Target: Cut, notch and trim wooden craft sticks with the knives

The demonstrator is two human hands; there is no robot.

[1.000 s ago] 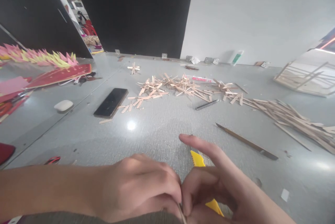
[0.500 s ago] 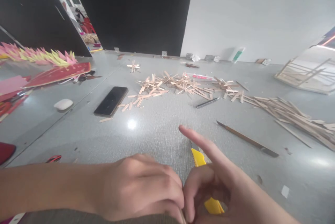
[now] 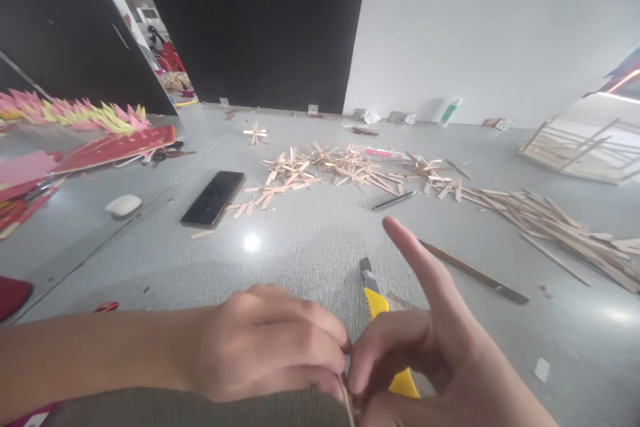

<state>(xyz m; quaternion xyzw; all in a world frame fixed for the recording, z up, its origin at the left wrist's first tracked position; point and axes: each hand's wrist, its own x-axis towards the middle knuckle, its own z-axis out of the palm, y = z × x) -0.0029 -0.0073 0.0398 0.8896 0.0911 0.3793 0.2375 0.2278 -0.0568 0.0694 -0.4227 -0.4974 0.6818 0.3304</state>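
My left hand (image 3: pixel 270 347) is curled shut, pinching a thin stick (image 3: pixel 346 402) at the frame's bottom edge; my right hand (image 3: pixel 430 360) grips a yellow knife (image 3: pixel 376 302), forefinger lifted straight, blade end pointing away over the grey surface (image 3: pixel 310 247). Fingertips of both hands touch. The step looks like trimming the stick; the next stroke, I judge, calls for blade on wood and fingers clear. Beyond lie a pen (image 3: pixel 395 200), a phone (image 3: pixel 213 198) and a heap (image 3: pixel 340 167) of wooden offcuts
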